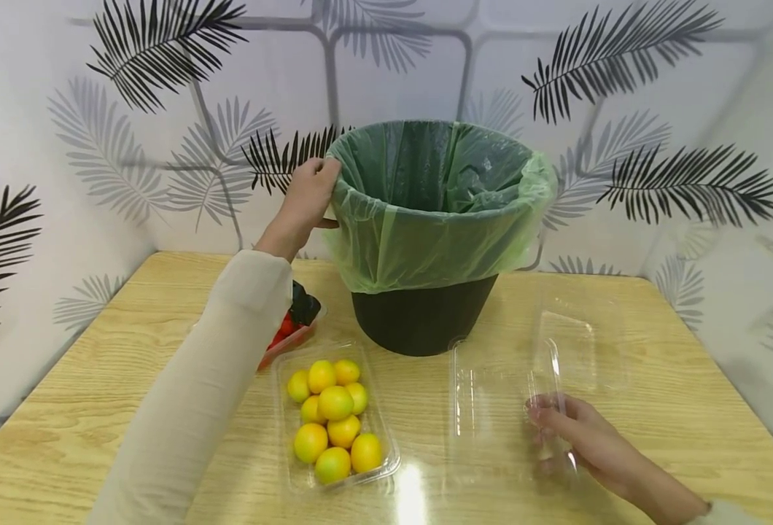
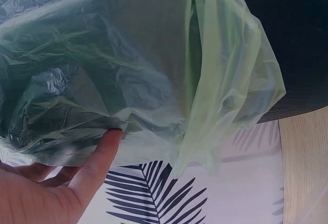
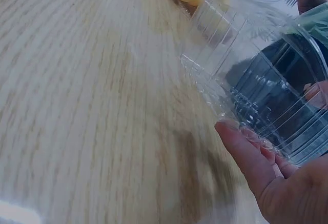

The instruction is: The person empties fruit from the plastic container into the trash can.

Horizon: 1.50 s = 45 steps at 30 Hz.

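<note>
A black trash can [image 1: 419, 321] with a pale green bag [image 1: 426, 244] folded over its rim stands at the back of the table. My left hand [image 1: 309, 191] grips the can's left rim through the bag, and in the left wrist view the thumb [image 2: 100, 160] lies against the bag. My right hand [image 1: 580, 430] holds a clear plastic container [image 1: 491, 408] by its right edge, just in front of the can. In the right wrist view the ribbed container [image 3: 256, 70] appears tilted, with nothing visible in it.
A clear tray of yellow-orange citrus fruits [image 1: 335, 403] sits left of centre. Behind my left sleeve, a tray [image 1: 294, 337] with red items and something black is partly hidden. Another clear plastic piece [image 1: 580, 321] lies at the right. A leaf-patterned wall [image 1: 393, 58] borders the wooden table [image 1: 675, 364].
</note>
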Available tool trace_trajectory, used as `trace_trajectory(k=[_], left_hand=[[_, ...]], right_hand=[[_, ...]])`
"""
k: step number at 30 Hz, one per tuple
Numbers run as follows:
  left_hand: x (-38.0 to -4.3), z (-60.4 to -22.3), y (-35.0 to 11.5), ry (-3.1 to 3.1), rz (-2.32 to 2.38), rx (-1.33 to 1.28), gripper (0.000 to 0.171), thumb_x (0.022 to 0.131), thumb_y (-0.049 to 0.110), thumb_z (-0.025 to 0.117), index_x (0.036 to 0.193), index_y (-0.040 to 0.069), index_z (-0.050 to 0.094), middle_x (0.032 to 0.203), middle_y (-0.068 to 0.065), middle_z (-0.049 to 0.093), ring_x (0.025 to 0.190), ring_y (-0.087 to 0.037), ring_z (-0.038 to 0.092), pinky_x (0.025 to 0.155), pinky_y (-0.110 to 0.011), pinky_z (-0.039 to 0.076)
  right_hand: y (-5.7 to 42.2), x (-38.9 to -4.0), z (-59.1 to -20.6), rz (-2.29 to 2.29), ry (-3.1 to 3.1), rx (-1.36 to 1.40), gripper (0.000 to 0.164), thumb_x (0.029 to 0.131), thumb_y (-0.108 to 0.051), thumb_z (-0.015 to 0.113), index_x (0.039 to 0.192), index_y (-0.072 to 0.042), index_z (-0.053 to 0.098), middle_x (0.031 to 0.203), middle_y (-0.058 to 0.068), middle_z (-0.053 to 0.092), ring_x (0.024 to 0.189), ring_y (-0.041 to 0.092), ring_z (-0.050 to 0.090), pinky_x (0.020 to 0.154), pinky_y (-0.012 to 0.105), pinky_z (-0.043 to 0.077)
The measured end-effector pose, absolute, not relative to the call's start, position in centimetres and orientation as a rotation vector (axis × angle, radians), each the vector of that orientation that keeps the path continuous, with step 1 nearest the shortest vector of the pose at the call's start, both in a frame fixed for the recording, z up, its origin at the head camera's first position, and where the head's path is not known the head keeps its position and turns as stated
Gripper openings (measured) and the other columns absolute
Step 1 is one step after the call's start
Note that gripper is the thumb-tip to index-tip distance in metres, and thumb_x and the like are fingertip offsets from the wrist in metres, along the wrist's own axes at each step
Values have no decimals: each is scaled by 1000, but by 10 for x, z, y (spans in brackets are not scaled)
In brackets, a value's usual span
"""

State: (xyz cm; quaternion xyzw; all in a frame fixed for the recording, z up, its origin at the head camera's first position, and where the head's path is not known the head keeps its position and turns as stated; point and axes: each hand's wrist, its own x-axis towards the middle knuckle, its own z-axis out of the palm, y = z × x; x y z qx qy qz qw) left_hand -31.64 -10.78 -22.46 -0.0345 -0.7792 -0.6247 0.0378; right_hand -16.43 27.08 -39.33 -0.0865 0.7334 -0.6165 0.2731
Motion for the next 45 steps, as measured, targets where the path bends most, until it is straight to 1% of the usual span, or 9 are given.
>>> trace_trajectory(k=[5, 12, 19, 23, 28, 30, 32, 39, 45], left_hand=[[-316, -224, -107, -2389, -1920, -113, 48, 99, 35, 33, 138, 8, 39, 123, -8, 41, 111, -22, 47, 89, -49, 53], [-315, -224, -108, -2378, -1917, -109, 45, 99, 34, 33, 133, 7, 43, 111, -4, 41, 105, -20, 47, 88, -49, 54], [-316, -225, -108, -2391, -1907, -113, 46, 99, 35, 32, 134, 7, 41, 117, -7, 42, 110, -23, 48, 89, -49, 53], [-315, -225, -108, -2396, -1900, -118, 48, 99, 36, 32, 137, 8, 40, 126, -10, 41, 115, -25, 47, 90, -50, 53], [-314, -224, -108, -2404, -1896, -125, 49, 99, 35, 32, 138, 8, 38, 130, -12, 41, 117, -27, 47, 91, -50, 53], [-314, -224, -108, -2406, -1893, -124, 48, 99, 35, 32, 138, 8, 38, 128, -11, 41, 115, -26, 47, 91, -50, 52], [-313, -224, -107, -2407, -1891, -121, 48, 99, 35, 32, 137, 8, 39, 125, -10, 41, 113, -25, 47, 90, -50, 53], [-313, -226, -106, -2407, -1898, -114, 48, 99, 35, 32, 137, 8, 39, 121, -9, 42, 108, -23, 47, 90, -49, 53], [-315, -225, -107, -2400, -1889, -110, 44, 98, 35, 32, 130, 7, 42, 106, -4, 40, 97, -19, 47, 88, -49, 54]], right_hand=[[263, -164, -395, -1634, 1942, -197, 54, 103, -30, 35, 130, 16, 28, 133, 26, 25, 101, 25, 47, 81, 44, 57], [262, -167, -399, -1571, 1934, -312, 51, 103, -26, 33, 124, 21, 37, 112, 15, 54, 93, 22, 58, 76, 41, 58], [264, -171, -400, -1536, 1909, -384, 54, 102, -22, 34, 126, 27, 31, 98, 8, 59, 82, 14, 64, 70, 31, 59], [265, -173, -398, -1530, 1955, -367, 53, 102, -22, 36, 124, 26, 35, 96, 9, 62, 78, 14, 67, 68, 31, 59], [263, -173, -395, -1459, 2082, -303, 45, 101, -26, 40, 106, 16, 56, 85, 10, 67, 75, 19, 68, 64, 35, 59], [263, -173, -395, -1423, 2141, -283, 44, 101, -27, 41, 103, 14, 58, 84, 10, 67, 74, 21, 68, 64, 35, 58], [263, -172, -395, -1396, 2187, -266, 43, 101, -26, 42, 105, 14, 58, 84, 10, 66, 72, 20, 67, 62, 34, 58], [266, -173, -399, -1348, 2236, -296, 37, 101, -23, 41, 104, 11, 56, 84, 6, 64, 67, 15, 64, 49, 19, 45], [266, -175, -395, -1377, 2204, -317, 44, 101, -20, 42, 118, 20, 48, 83, 7, 62, 69, 14, 64, 56, 27, 55]])
